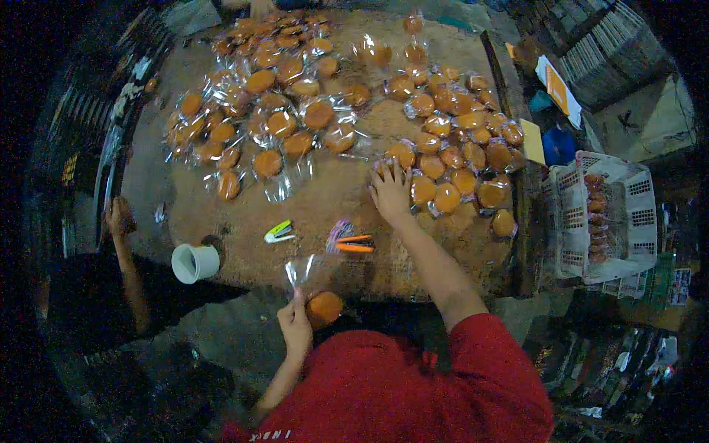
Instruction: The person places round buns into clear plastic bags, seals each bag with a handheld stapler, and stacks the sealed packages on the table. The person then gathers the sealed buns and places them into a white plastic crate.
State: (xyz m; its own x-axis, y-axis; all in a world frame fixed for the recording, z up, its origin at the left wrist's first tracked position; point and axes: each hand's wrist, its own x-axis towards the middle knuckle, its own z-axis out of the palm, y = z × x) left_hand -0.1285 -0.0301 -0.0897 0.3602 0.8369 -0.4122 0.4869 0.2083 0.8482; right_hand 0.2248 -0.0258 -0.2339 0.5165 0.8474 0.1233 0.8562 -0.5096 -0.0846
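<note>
Close to my body, my left hand (295, 325) pinches a clear plastic bag (299, 270) that holds a round brown cake (323, 308). My right hand (391, 190) is stretched over the table, fingers apart, with its tips at a wrapped cake (401, 153) on the near left edge of a pile. That pile of wrapped round cakes (463, 179) lies on the right. Between my hands on the wood are a yellow-green and white stapler (279, 232), an orange stapler (355, 244) and a small stack of pinkish printed labels (340, 232).
Loosely bagged cakes (281, 123) spread over the left and far table (244, 210). A white tub (195, 263) stands at the near left edge. Right of the table is a white plastic basket (604, 218) with cakes inside. Another person's hand (120, 218) rests at the left edge.
</note>
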